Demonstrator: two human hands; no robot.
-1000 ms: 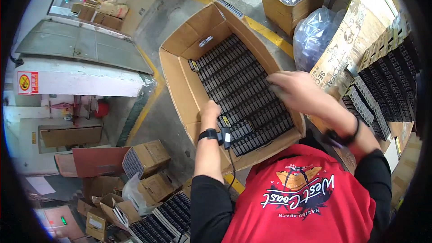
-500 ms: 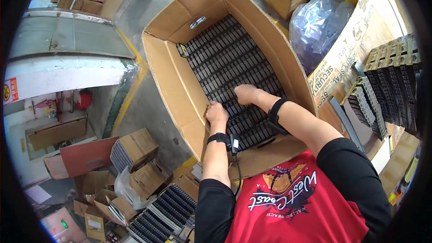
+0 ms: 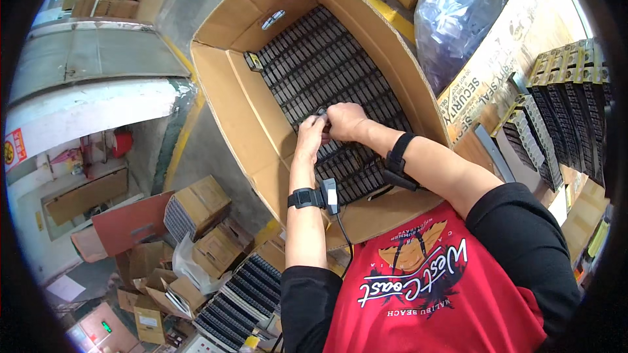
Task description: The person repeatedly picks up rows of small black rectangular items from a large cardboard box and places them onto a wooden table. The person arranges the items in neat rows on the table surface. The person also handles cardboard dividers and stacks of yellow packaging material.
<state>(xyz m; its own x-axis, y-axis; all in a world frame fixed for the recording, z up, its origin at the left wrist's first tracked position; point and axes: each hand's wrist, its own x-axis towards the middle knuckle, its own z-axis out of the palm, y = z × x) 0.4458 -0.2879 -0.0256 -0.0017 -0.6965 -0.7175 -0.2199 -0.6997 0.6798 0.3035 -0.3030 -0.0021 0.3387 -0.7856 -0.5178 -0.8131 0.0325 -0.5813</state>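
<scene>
My left hand point(image 3: 309, 137) and my right hand point(image 3: 345, 121) meet above the middle of a large open cardboard box point(image 3: 245, 114). The fingers of both are closed together around something small and greyish that I cannot make out. Below them, tightly set rows of narrow black-and-grey packs point(image 3: 320, 52) cover the box's inside. One small piece with a yellowish label point(image 3: 253, 61) lies apart at the left wall. Each of my wrists wears a black strap; the left one carries a small device point(image 3: 329, 196) with a cable.
Stacks of similar dark packs point(image 3: 569, 111) stand on the bench at right, beside a metal bar point(image 3: 494, 153). A clear plastic bag point(image 3: 458, 26) bulges past the box's right wall. Cartons point(image 3: 199, 206) and a tray of dark strips point(image 3: 239, 301) crowd the lower left.
My hands were apart over the packs, the left near the box's left wall. Now they have come together, fingers touching. The whole view has shifted slightly.
</scene>
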